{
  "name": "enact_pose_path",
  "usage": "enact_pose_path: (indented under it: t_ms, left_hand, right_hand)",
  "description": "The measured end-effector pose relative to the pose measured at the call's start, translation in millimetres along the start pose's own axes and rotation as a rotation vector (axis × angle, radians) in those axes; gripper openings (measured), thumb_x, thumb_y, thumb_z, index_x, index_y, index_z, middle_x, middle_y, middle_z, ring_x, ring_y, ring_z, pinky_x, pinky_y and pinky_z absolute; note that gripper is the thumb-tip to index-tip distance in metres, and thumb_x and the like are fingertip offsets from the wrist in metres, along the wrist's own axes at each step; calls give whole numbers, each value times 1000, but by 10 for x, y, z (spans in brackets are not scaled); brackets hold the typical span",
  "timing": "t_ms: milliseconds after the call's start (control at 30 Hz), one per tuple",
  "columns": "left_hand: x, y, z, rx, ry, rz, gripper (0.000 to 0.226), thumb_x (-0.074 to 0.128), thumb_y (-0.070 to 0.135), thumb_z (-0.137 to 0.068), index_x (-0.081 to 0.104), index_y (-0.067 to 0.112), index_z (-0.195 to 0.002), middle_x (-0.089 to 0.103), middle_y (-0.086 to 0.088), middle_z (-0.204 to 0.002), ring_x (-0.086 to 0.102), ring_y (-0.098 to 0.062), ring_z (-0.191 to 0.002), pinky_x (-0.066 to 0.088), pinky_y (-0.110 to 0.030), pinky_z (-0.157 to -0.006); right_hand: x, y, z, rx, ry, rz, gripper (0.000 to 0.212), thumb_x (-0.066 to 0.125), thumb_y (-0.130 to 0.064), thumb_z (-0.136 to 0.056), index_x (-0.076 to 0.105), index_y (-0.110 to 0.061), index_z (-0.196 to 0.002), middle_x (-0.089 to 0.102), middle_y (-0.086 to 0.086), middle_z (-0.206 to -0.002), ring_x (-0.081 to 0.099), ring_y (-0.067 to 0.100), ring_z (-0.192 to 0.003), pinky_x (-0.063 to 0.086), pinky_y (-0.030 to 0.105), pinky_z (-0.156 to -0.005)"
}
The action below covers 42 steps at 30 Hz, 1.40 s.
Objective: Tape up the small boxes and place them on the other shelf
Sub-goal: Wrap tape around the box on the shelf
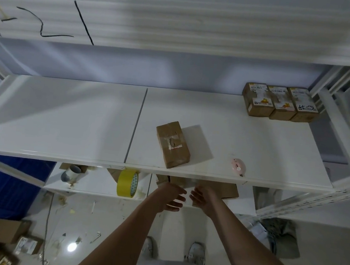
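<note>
Left hand point(171, 195) and right hand point(202, 197), fingers spread, neither holding anything, reach side by side under the front edge of the white middle shelf point(61, 118) toward the flat brown cardboard pieces point(226, 190) on the lower shelf point(97, 185); the right looks nearer. A yellow tape roll point(127, 183) stands on edge left of the hands. On the middle shelf above them, a small brown taped box point(172, 144) lies near the front edge, long axis front to back. Three labelled brown boxes point(280, 102) sit touching in a row at the back right corner.
</note>
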<state>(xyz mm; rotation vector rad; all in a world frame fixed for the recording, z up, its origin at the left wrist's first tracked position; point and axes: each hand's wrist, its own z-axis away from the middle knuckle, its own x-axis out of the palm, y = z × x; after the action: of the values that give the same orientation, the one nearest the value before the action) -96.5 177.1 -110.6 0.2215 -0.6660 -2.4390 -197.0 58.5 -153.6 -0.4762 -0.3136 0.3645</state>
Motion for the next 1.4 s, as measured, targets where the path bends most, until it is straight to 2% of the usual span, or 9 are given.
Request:
enact_pose_path:
  t_ms: [200, 367, 467, 633, 733, 800, 967, 1233, 1400]
  left_hand:
    - [33, 132, -23, 60, 43, 76, 22, 57, 17, -99, 64, 6, -116, 66, -10, -98, 64, -26, -86, 57, -38, -84]
    - [161, 251, 13, 64, 6, 206, 15, 51, 9, -100, 65, 2, -100, 68, -15, -97, 66, -25, -78, 59, -38, -77]
    - [234, 329, 2, 35, -27, 277, 27, 53, 15, -101, 60, -5, -117, 66, -19, -104, 65, -29, -82, 57, -36, -66]
    - [220, 417, -13, -20, -114, 255, 36, 60, 31, -98, 63, -2, -113, 68, -21, -112, 66, -36, -107, 55, -49, -91]
    - [192, 478, 12, -43, -148, 293, 31, 56, 31, -99, 61, 1, -105, 68, -16, -93, 66, -31, -89, 54, -44, -87]
    - [203, 518, 45, -68, -205, 348, 29, 51, 31, -100, 57, 2, -100, 63, -12, -73, 56, -25, -71, 50, -36, -77]
    - [295, 645, 108, -39, -219, 560, 43, 59, 30, -100, 53, -7, -120, 69, -22, -104, 65, -33, -96, 54, -42, -87]
    - [383, 1072, 297, 89, -392, 1060, 66, 41, 53, -103, 54, -6, -131, 64, -21, -119, 62, -36, -105, 53, -51, -85]
    - [97, 1180, 396, 196, -405, 980, 72, 57, 60, -92, 59, -5, -122, 63, -19, -114, 62, -33, -106, 57, -44, -82]
  right_hand:
    - [12, 43, 309, -3, 15, -130, 10, 47, 2, -94, 55, 0, -89, 56, 19, -92, 62, 33, -85, 56, 45, -74]
    - [131, -148, 586, -49, 34, 10, 22, 51, -20, -104, 61, -4, -92, 66, 10, -86, 65, 20, -76, 56, 33, -84]
    - [225, -303, 632, -9, 95, 40, 25, 50, -17, -105, 61, 0, -91, 67, 9, -62, 65, 17, -52, 54, 18, -50]
    - [339, -431, 692, -43, 145, 70, 15, 49, -2, -101, 61, 5, -94, 60, 15, -77, 58, 24, -65, 54, 34, -70]
    - [363, -550, 691, -88, 218, 10, 11, 60, 4, -93, 65, 8, -101, 66, 20, -78, 66, 29, -68, 60, 41, -72]
    - [389, -673, 735, -120, 200, -22, 10, 57, 10, -90, 60, 11, -99, 64, 23, -75, 65, 32, -65, 60, 41, -59]
    - [470, -1045, 1045, -248, 108, -79, 12, 46, 22, -87, 51, 11, -87, 59, 27, -77, 63, 32, -68, 59, 47, -75]
    - [543, -1689, 1655, -596, 90, 471, 6, 57, 1, -89, 59, 4, -84, 71, 30, -83, 74, 40, -74, 64, 42, -69]
    - [478, -1797, 1662, -524, -18, 711, 11, 55, 1, -90, 62, 8, -95, 72, 30, -89, 74, 36, -77, 64, 40, -73]
